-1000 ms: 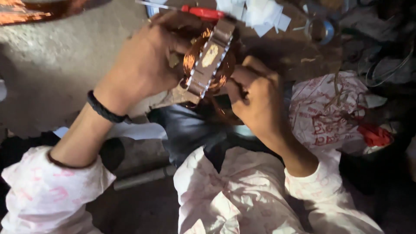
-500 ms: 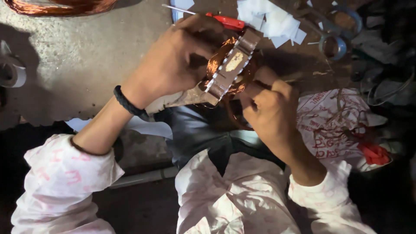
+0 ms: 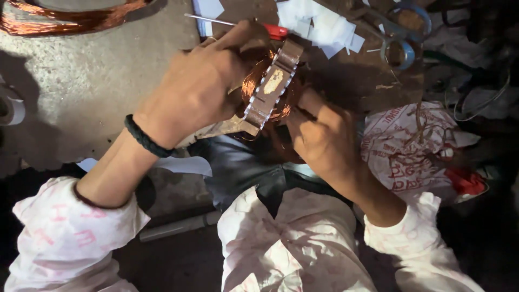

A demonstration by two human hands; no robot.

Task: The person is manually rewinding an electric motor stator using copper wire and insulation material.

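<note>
I hold a round metal motor stator (image 3: 271,86) wound with copper wire, tilted on edge above my lap. My left hand (image 3: 203,89) grips it from the left side, fingers wrapped over its top, a black braided band on the wrist. From the right my right hand (image 3: 319,135) closes on it, fingers pressed against the copper windings at its lower side. What the right fingertips pinch is hidden behind the stator.
A coil of copper wire (image 3: 70,19) lies at the top left on the concrete floor. A red-handled tool (image 3: 273,30), white paper scraps (image 3: 324,24) and scissors (image 3: 400,38) lie behind the stator. A printed white bag (image 3: 405,146) sits right, a tape roll (image 3: 13,111) far left.
The view has shifted so the hands and stator sit slightly higher and to the right. Both hands keep their grip; the stator has tilted a little.
</note>
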